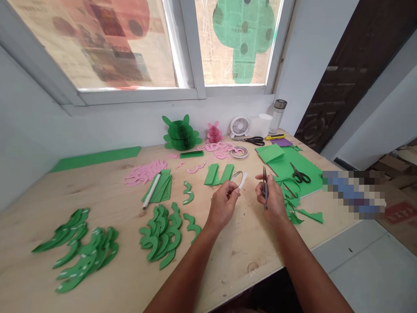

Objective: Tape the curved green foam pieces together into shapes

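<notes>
My left hand (224, 202) pinches a narrow roll of white tape (236, 177), with a short loose strip standing out at its right side. In my right hand (270, 198) is a pair of small dark snips (265, 184), points upward and blades close together. The two hands are apart above the wooden table (241, 248). Just beyond the tape lie folded green paper pieces (219, 174). To the left are a heap of wavy green paper strips (161, 232), and another wavy group (87, 256) bearing short white strips.
Black-handled scissors (300, 174) rest on green sheets (306, 163) at right, near green scraps (295, 202). Along the wall stand a green paper honeycomb figure (182, 134), a pink one (214, 132), a white fan (239, 126) and a glass bottle (277, 116). Pink cutouts (146, 172) lie behind a white pen (151, 191).
</notes>
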The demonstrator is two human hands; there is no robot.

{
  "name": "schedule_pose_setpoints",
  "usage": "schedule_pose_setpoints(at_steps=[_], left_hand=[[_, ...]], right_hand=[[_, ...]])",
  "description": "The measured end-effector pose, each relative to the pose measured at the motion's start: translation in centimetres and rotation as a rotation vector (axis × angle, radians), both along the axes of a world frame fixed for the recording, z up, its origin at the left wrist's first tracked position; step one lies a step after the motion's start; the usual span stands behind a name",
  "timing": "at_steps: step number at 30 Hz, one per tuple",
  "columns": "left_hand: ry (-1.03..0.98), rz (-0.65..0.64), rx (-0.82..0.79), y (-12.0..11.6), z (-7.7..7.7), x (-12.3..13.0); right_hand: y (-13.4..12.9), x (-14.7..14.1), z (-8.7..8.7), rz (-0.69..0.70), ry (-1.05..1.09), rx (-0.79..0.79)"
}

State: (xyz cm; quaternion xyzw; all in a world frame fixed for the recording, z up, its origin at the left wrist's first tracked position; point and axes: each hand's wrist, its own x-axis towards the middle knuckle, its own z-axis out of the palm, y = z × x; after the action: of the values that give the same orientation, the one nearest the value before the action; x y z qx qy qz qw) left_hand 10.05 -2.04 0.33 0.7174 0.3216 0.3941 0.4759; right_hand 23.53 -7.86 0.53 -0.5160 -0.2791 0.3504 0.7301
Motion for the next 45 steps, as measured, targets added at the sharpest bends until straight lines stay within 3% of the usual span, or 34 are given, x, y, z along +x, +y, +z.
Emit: schedule_pose_setpoints(at_steps=[9,24,45], left_hand=[[-0.173,0.041,-0.193,0.2,1.1,-0.1],[-0.148,0.042,-0.256,0.3,1.5,-0.3],[-0.117,0.038,-0.245,0.4,1.8,-0.6]], right_hand=[[-0.1,-0.4,0.6,0.267,-0.095,-0.198],[-0.3,-0.7,1.2,0.293,-0.157,-0.208],[-0.1,-0.3,0.3,0.279,-0.235,-0.209]])
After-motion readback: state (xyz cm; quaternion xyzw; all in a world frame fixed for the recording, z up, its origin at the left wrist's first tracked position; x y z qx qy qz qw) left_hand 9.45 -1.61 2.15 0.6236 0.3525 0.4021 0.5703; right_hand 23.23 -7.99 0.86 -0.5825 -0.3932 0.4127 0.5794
